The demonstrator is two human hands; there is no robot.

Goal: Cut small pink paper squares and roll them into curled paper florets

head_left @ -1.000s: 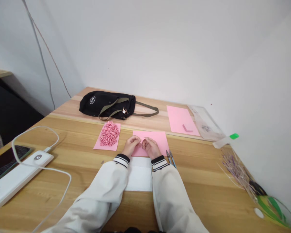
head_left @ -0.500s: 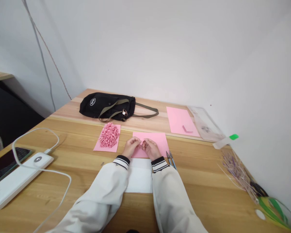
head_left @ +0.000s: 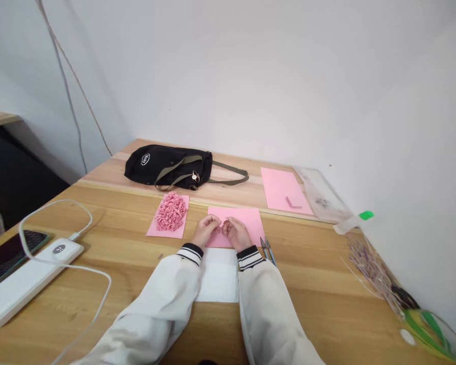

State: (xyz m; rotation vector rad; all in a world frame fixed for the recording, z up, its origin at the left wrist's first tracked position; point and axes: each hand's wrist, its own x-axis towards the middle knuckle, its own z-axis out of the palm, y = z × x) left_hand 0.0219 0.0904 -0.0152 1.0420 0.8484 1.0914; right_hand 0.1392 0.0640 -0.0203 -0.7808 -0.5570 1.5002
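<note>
Both my hands meet above a pink sheet of paper (head_left: 253, 218) at the middle of the table. My left hand (head_left: 206, 229) is closed in a pinch, thumb against forefinger. Facing it, my right hand (head_left: 237, 233) pinches too, its fingers curled. Between the fingertips is a tiny pink piece, too small to name. A heap of curly pink paper pieces (head_left: 171, 213) lies on a smaller pink sheet (head_left: 167, 233) to the left. By my right wrist lie scissors (head_left: 267, 249). White paper (head_left: 218, 281) is spread under my forearms.
A black bag (head_left: 167, 165) lies at the back. Another pink sheet (head_left: 283, 187) with a folded strip is by a clear plastic sleeve (head_left: 321, 195). A white power bank (head_left: 34, 284), its cable and a phone (head_left: 13, 256) are left; thin strips (head_left: 372, 268) are right.
</note>
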